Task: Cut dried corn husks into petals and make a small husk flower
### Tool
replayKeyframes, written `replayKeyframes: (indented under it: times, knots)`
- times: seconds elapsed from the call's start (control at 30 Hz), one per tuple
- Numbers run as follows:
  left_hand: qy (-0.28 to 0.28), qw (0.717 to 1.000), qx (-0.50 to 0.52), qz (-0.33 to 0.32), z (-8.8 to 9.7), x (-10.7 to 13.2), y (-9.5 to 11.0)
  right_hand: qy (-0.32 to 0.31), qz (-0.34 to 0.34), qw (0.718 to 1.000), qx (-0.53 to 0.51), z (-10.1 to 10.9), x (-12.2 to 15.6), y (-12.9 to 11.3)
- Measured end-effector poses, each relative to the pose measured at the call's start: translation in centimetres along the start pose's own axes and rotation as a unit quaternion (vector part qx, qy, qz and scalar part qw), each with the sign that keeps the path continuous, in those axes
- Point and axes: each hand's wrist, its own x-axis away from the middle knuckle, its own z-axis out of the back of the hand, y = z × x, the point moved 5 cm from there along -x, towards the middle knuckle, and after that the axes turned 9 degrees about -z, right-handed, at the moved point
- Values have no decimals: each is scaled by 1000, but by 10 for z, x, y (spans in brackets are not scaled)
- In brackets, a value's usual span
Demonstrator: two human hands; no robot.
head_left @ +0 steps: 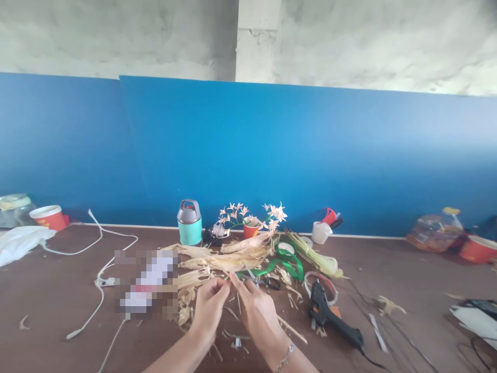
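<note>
Husks [233, 260]: loose pile on the table just beyond the hands, by my judgement mostly unworked. Left hand [210, 306]: thumb and forefinger together, anything between them too small for me to make out. Flowers [278, 213]: pale, apparently complete, in a red cup [250, 231]. Right hand [257, 309]: forefinger extended toward the left fingertips; whether it grips, I cannot tell. Table [50, 290]: brown, white cable [73, 334] left, glue gun [344, 326] right. Room: blue panel [248, 140], grey wall [116, 36].

Husks [229, 261] pale straw-yellow. Right of husks: ribbon [298, 268] green, glue gun [339, 324] black. Behind husks: flask [190, 231] turquoise, grey-lidded; flowers [278, 212] cream; panel [248, 140] blue. Table [50, 311] beneath brown.
</note>
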Motion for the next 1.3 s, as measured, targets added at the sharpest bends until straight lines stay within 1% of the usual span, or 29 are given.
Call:
replayKeyframes:
  times: [0.1, 0.13, 0.2, 0.27, 0.3, 0.37, 0.43, 0.5, 0.53, 0.6, 0.67, 0.77, 0.87, 0.97, 1.03, 1.17, 1.23, 1.3]
  knots:
    - [-35, 999, -7, -15, -4, 4, 11, -4, -70, 997, 33, 3, -9, 26]
    - [-39, 999, -9, -17, -4, 4, 13, 11, -83, 996, 27, 6, -11, 34]
    - [-45, 999, -24, -7, -3, 2, 13, 67, -87, 994, -25, 18, -14, 42]
    - [-54, 997, -60, -9, -1, -3, 9, 117, -69, 986, -94, 30, -12, 40]
    - [-56, 994, -88, -23, 1, -6, 8, 129, -66, 982, -122, 35, -11, 37]
    - [-85, 982, -148, -82, 1, -10, 9, 98, -61, 982, -151, 39, -8, 27]
    - [-106, 965, -197, -139, 0, -11, 13, 67, -43, 984, -161, 41, -5, 17]
    - [-125, 951, -222, -175, -2, -10, 17, 50, -24, 985, -164, 42, -3, 10]
    - [-131, 949, -222, -183, -3, -9, 19, 43, -18, 985, -166, 42, -3, 9]
    - [-136, 956, -197, -173, -4, -7, 19, 28, -19, 984, -175, 38, -3, 9]
    - [-137, 972, -141, -129, -5, -7, 15, 24, -44, 977, -208, 33, -4, 13]
    - [-150, 986, -44, -58, -10, -5, 6, 29, -92, 951, -292, 26, -4, 17]
    - [-146, 989, 12, -29, -14, -3, 1, 19, -106, 930, -352, 22, -4, 15]
    - [-115, 993, 11, -21, -11, -4, -1, 1, -105, 922, -371, 23, -3, 13]
    - [-109, 993, -14, -32, -9, -5, 0, -12, -102, 922, -374, 24, -2, 12]
    - [-145, 984, -73, -69, -10, -6, 3, -39, -90, 923, -373, 25, -3, 12]
    - [-162, 983, -59, -58, -12, -5, 3, -48, -87, 922, -374, 25, -3, 12]
    - [-165, 986, -15, -21, -13, -4, 1, -54, -92, 918, -382, 23, -4, 13]
